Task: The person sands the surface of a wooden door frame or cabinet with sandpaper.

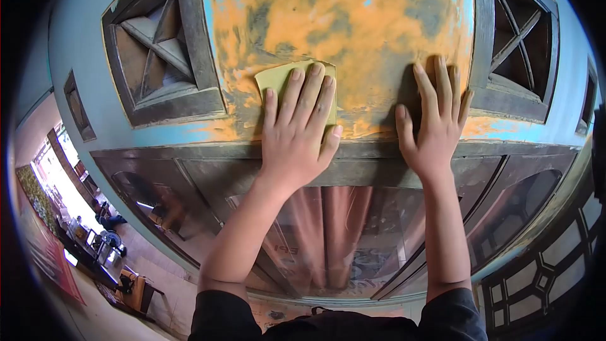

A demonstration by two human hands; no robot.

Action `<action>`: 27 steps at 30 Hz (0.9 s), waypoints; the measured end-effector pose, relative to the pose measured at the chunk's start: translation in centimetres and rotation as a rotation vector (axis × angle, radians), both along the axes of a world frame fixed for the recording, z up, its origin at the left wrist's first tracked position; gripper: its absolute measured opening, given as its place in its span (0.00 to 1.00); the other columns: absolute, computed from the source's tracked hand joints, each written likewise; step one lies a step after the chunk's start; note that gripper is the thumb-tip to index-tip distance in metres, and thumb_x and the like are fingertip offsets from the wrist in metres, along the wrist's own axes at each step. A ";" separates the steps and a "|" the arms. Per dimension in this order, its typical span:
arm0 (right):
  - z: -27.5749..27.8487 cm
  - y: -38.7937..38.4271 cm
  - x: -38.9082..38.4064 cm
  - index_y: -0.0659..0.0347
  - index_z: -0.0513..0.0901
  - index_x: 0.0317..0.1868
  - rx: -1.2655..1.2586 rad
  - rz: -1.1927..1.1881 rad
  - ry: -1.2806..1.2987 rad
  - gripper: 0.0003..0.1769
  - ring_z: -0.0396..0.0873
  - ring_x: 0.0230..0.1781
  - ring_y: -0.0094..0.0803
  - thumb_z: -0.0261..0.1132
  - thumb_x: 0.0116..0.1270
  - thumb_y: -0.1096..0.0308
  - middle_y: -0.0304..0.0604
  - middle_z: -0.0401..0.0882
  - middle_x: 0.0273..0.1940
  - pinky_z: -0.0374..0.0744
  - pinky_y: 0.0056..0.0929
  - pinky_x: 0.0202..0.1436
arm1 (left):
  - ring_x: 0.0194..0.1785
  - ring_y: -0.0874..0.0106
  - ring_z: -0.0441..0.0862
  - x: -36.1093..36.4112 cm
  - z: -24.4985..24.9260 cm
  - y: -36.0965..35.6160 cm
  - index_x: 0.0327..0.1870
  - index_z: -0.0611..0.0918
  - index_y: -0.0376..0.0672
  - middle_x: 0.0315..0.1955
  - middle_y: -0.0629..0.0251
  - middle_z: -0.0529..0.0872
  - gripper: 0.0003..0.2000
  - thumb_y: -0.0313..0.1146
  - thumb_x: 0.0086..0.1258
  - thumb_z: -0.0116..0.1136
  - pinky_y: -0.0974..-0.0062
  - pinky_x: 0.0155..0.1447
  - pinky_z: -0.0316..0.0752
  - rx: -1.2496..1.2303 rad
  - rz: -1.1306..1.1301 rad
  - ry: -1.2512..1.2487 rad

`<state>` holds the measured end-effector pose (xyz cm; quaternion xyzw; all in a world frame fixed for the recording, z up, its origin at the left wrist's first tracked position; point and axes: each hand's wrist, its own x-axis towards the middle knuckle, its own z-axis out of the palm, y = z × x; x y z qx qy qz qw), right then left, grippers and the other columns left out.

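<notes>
My left hand (pixel 297 132) lies flat, fingers up, on a yellowish sheet of sandpaper (pixel 278 81) and presses it against a wall panel (pixel 353 19) of worn orange paint with patches of blue and grey. Only the sheet's upper and left parts show past the fingers. My right hand (pixel 434 123) rests bare on the same panel a hand's width to the right, palm down with fingers spread, holding nothing. Both dark sleeves enter from the bottom edge.
Dark wooden frames with crossed bars flank the panel on the left (pixel 161 50) and right (pixel 517 31). Below it runs a wooden beam (pixel 366 151) over glazed panes with a reddish curtain (pixel 328 227). A street scene with people lies at lower left (pixel 101 233).
</notes>
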<state>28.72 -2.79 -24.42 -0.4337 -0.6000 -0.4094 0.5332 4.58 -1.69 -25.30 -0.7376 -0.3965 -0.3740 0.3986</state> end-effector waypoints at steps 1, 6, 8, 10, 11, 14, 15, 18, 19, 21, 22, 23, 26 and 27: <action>-0.9 -0.3 -0.2 0.44 0.73 0.77 -0.029 -0.003 0.004 0.35 0.53 0.85 0.54 0.66 0.70 0.54 0.47 0.61 0.82 0.43 0.67 0.84 | 0.87 0.49 0.47 -0.5 0.7 -0.1 0.84 0.60 0.42 0.85 0.53 0.53 0.36 0.48 0.78 0.47 0.38 0.84 0.39 0.006 -0.028 -0.023; -4.6 -0.7 -1.7 0.49 0.71 0.79 -0.145 0.071 0.106 0.37 0.44 0.87 0.60 0.66 0.71 0.53 0.54 0.54 0.84 0.34 0.69 0.83 | 0.87 0.46 0.46 -3.1 2.8 -0.6 0.84 0.59 0.41 0.85 0.51 0.53 0.36 0.47 0.79 0.47 0.38 0.84 0.37 -0.004 -0.086 -0.185; -6.6 -0.5 -1.7 0.50 0.71 0.78 -0.151 0.052 0.090 0.37 0.43 0.86 0.61 0.66 0.71 0.52 0.55 0.54 0.84 0.33 0.69 0.83 | 0.87 0.43 0.45 -3.6 0.0 -0.9 0.84 0.58 0.37 0.85 0.47 0.52 0.38 0.47 0.77 0.49 0.37 0.84 0.36 -0.062 -0.098 -0.236; -8.0 -0.5 -1.5 0.51 0.71 0.78 -0.170 0.047 0.072 0.36 0.41 0.86 0.63 0.65 0.72 0.50 0.58 0.53 0.84 0.32 0.69 0.83 | 0.87 0.41 0.43 -4.2 -4.6 -1.3 0.84 0.56 0.35 0.84 0.45 0.51 0.39 0.47 0.76 0.50 0.37 0.84 0.34 -0.125 -0.053 -0.283; -8.4 -0.7 -1.3 0.51 0.71 0.78 -0.184 0.054 0.068 0.36 0.41 0.87 0.63 0.64 0.72 0.50 0.58 0.53 0.84 0.32 0.69 0.83 | 0.87 0.42 0.42 -4.7 -5.7 -1.2 0.84 0.56 0.36 0.85 0.45 0.51 0.39 0.47 0.77 0.50 0.37 0.84 0.34 -0.130 -0.050 -0.313; -8.6 -0.9 -0.7 0.52 0.71 0.78 -0.228 0.058 0.054 0.36 0.40 0.87 0.63 0.62 0.74 0.47 0.60 0.51 0.84 0.32 0.69 0.83 | 0.86 0.41 0.44 -7.1 -4.9 -0.4 0.84 0.57 0.36 0.84 0.43 0.52 0.40 0.50 0.76 0.51 0.35 0.83 0.34 -0.062 0.036 -0.398; -8.7 -1.1 -0.8 0.52 0.71 0.78 -0.240 0.054 0.059 0.36 0.39 0.87 0.63 0.62 0.74 0.46 0.60 0.50 0.85 0.31 0.69 0.83 | 0.87 0.41 0.42 -8.1 -3.8 -0.6 0.84 0.55 0.35 0.84 0.44 0.51 0.40 0.51 0.78 0.49 0.35 0.83 0.33 -0.041 0.005 -0.432; -8.9 -1.1 -1.1 0.53 0.69 0.79 -0.257 0.039 0.076 0.38 0.38 0.87 0.63 0.62 0.74 0.45 0.60 0.48 0.85 0.31 0.70 0.83 | 0.87 0.41 0.40 -10.2 -2.9 -1.2 0.84 0.55 0.32 0.84 0.42 0.50 0.40 0.51 0.79 0.47 0.35 0.83 0.32 -0.129 -0.025 -0.448; -9.2 -1.1 -1.2 0.53 0.68 0.80 -0.261 0.032 0.083 0.39 0.37 0.87 0.63 0.61 0.75 0.45 0.60 0.47 0.85 0.30 0.70 0.83 | 0.87 0.40 0.40 -10.1 -3.8 -1.4 0.83 0.55 0.32 0.84 0.42 0.50 0.40 0.50 0.78 0.48 0.35 0.83 0.32 -0.137 -0.028 -0.442; -9.6 -1.0 -1.5 0.53 0.66 0.81 -0.273 0.021 0.098 0.40 0.36 0.87 0.63 0.61 0.75 0.44 0.60 0.45 0.86 0.30 0.70 0.82 | 0.87 0.39 0.41 -9.5 -6.7 -1.8 0.83 0.55 0.32 0.84 0.41 0.51 0.40 0.49 0.77 0.50 0.35 0.83 0.32 -0.165 -0.027 -0.435; -9.6 -1.0 -1.6 0.53 0.65 0.82 -0.277 0.017 0.105 0.41 0.35 0.87 0.63 0.61 0.75 0.43 0.60 0.44 0.86 0.29 0.70 0.82 | 0.86 0.38 0.41 -9.4 -7.7 -2.0 0.83 0.55 0.31 0.84 0.41 0.50 0.41 0.48 0.76 0.51 0.35 0.83 0.32 -0.207 0.015 -0.414; -9.7 -0.9 -1.8 0.53 0.64 0.82 -0.281 0.011 0.111 0.42 0.34 0.87 0.63 0.61 0.75 0.43 0.60 0.43 0.86 0.29 0.70 0.82 | 0.86 0.38 0.41 -9.9 -7.9 -1.7 0.83 0.55 0.31 0.84 0.41 0.50 0.41 0.48 0.76 0.51 0.35 0.83 0.32 -0.188 -0.001 -0.416; -9.8 -0.5 -2.0 0.53 0.61 0.84 -0.267 -0.001 0.117 0.43 0.32 0.87 0.62 0.61 0.76 0.42 0.60 0.40 0.87 0.28 0.70 0.82 | 0.86 0.39 0.40 -11.0 -4.9 -1.6 0.83 0.56 0.31 0.84 0.41 0.51 0.40 0.48 0.77 0.51 0.34 0.83 0.32 -0.143 -0.037 -0.447; -9.8 -0.4 -2.1 0.53 0.60 0.84 -0.254 -0.005 0.121 0.44 0.31 0.87 0.62 0.61 0.76 0.42 0.60 0.40 0.87 0.28 0.71 0.81 | 0.86 0.39 0.40 -11.3 -4.5 -1.5 0.83 0.56 0.31 0.84 0.41 0.51 0.40 0.47 0.77 0.50 0.34 0.83 0.32 -0.136 -0.035 -0.443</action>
